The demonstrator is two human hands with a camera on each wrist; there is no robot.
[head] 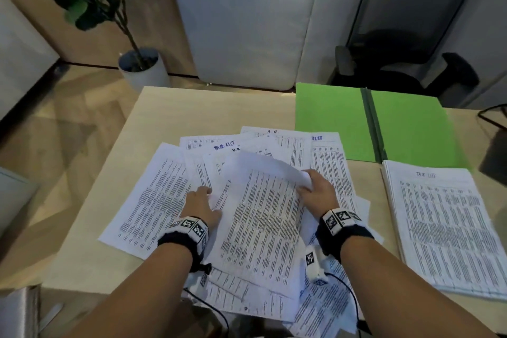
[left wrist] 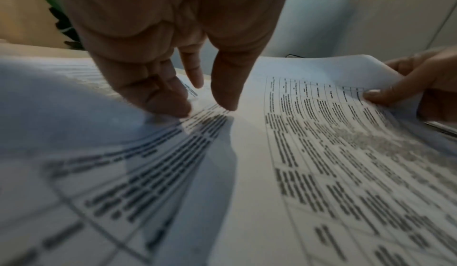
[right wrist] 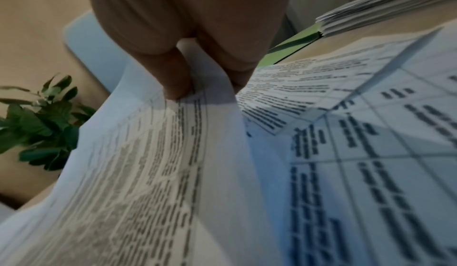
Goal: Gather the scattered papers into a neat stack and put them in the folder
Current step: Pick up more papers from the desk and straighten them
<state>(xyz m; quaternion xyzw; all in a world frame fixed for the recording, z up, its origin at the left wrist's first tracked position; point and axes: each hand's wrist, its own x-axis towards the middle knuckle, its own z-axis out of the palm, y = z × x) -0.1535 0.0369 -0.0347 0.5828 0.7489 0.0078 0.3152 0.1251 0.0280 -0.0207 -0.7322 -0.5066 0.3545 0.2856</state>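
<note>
Pinching a sheet [head: 263,217], right hand [head: 315,192] hides its corner.

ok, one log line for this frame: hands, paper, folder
right hand: pinches top sheet | left hand: fingers on scattered papers | green folder: open, no papers inside | neat stack: beside folder

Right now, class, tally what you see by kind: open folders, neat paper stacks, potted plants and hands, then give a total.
Green folder: 1
Neat paper stack: 1
Potted plant: 1
Hands: 2, left hand and right hand
Total: 5
</note>
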